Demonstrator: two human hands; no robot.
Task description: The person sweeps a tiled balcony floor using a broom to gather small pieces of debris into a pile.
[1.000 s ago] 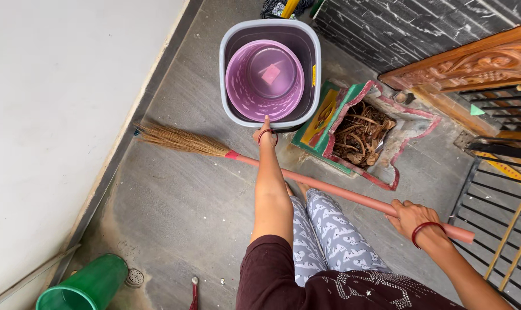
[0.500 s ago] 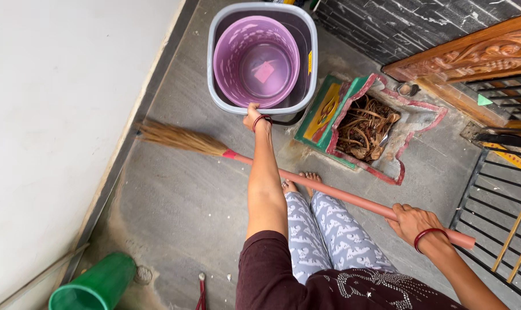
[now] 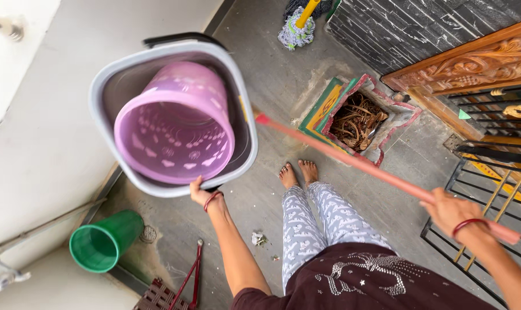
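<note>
Lifted clear of the floor since the earlier frame, the grey bucket [image 3: 102, 92] now hangs tilted in the air, mouth turned toward the camera, with the purple tub [image 3: 174, 123] nested inside it and leaning against the lower wall. Half a second ago the bucket stood upright on the grey floor [image 3: 260, 201] beside the sack of dry leaves [image 3: 357, 120]; it now sits well apart from that sack, over by the white wall. The left hand [image 3: 202, 195] grips the near rim from below, fingers [image 3: 195, 185] clenched over the edge, and carries the full load on one side, which accounts for the tilt. The black bail handle [image 3: 183, 39] lies unused along the far rim. The right hand [image 3: 453, 209] remains closed around the pink broom handle [image 3: 352, 161], but the broom has swung: its bristle end, formerly lying on the floor to the left, is now hidden behind the bucket, and the shaft runs diagonally above the feet. New items enter the view with the changed head angle: a mop head [image 3: 296, 31] near the dark tiled wall, a green bucket [image 3: 102, 244] lying on its side near a floor drain, and a small scrap of litter [image 3: 257, 237] on the floor. Judged from this, the bucket is in transit, held one-handed at the rim.
</note>
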